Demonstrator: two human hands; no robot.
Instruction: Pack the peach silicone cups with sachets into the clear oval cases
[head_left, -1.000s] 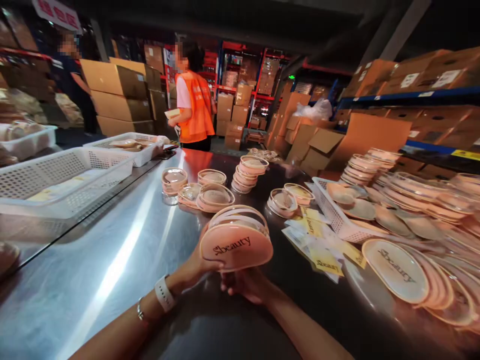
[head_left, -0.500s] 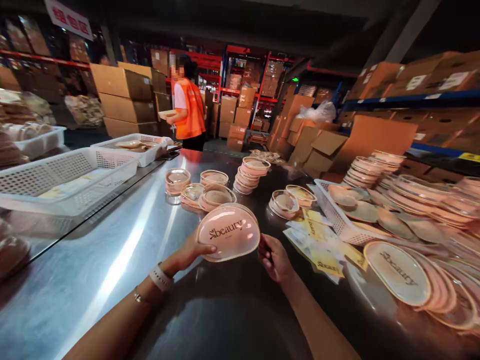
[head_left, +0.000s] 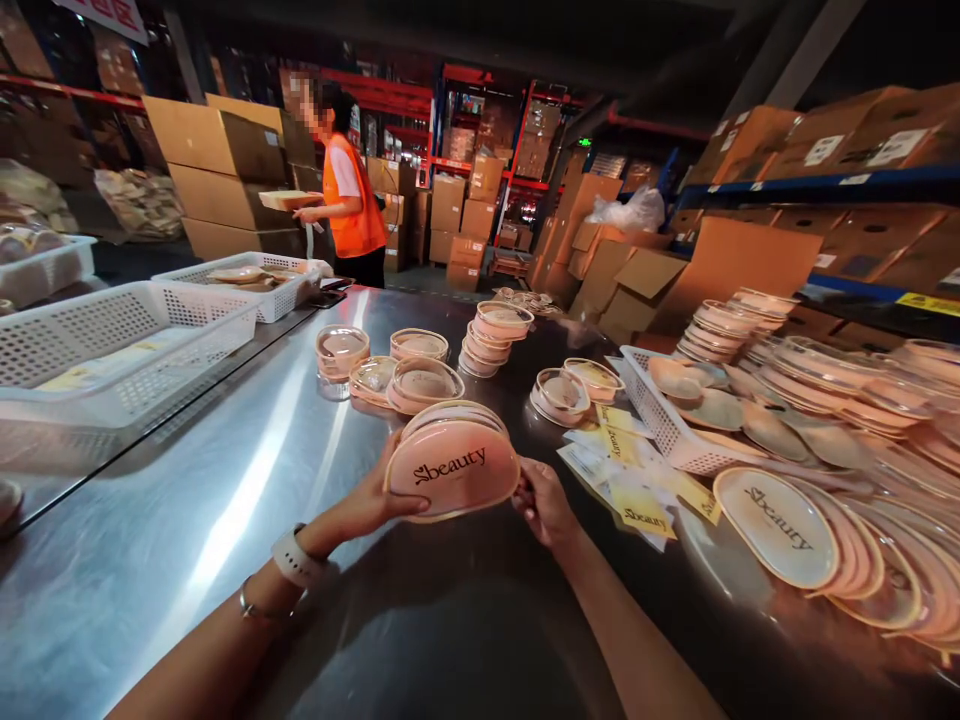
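— What are the hands doing?
— The left hand and right hand grasp a pink case by its ends, above the metal table.
— What's around it?
— Round containers just behind, yellow cards and a white basket to the right, lids beyond; a person in an orange vest far back.

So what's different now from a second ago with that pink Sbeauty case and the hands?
The right hand came out from under the pink Sbeauty case and now grips its right edge; the case tilted up to face the camera. The left hand kept its hold on the left edge. The person in the orange vest stepped left. The stacks of round cases on the steel table stayed put.
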